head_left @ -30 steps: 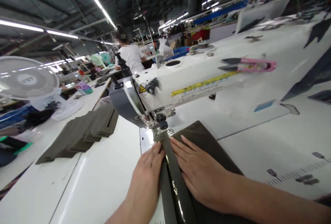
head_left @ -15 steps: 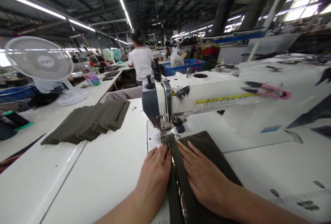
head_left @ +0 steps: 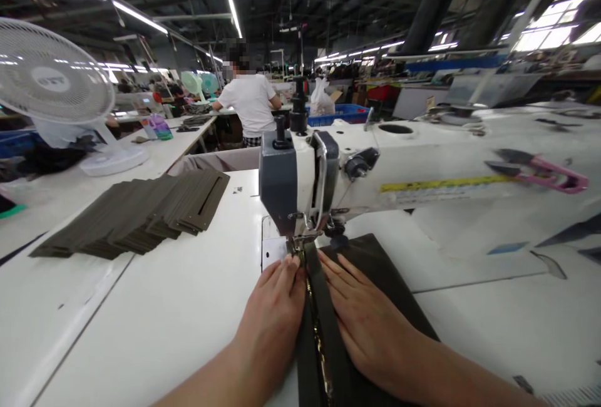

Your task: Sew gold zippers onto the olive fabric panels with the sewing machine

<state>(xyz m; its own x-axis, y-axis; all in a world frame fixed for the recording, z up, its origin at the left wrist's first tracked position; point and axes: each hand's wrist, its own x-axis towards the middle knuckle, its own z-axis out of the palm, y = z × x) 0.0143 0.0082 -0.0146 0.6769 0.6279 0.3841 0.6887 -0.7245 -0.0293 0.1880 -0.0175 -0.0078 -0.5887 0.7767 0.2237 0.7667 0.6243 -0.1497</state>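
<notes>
A dark olive fabric panel [head_left: 394, 282] lies under a strip of the same fabric [head_left: 323, 307], and a gold-toothed zipper [head_left: 317, 332] runs lengthwise through the slot. The strip's far end is under the presser foot of a white sewing machine [head_left: 422, 169]. My left hand [head_left: 275, 310] presses on the strip left of the zipper, fingertips close to the foot, its thumb mostly hidden. Flat on the fabric right of the zipper rests my right hand [head_left: 364, 310], its fingers stretched toward the machine.
Left of the machine, a fanned stack of slotted olive pieces [head_left: 141, 213] lies on the white table [head_left: 154, 319]. A white fan [head_left: 56, 81] stands beyond it. Pink-handled thread snips [head_left: 539, 169] lie on the machine arm. A person in a white shirt [head_left: 248, 106] works farther back.
The strip's far end has slid forward beneath the presser foot, with both hands following close to it. The view has shifted nearer to the machine.
</notes>
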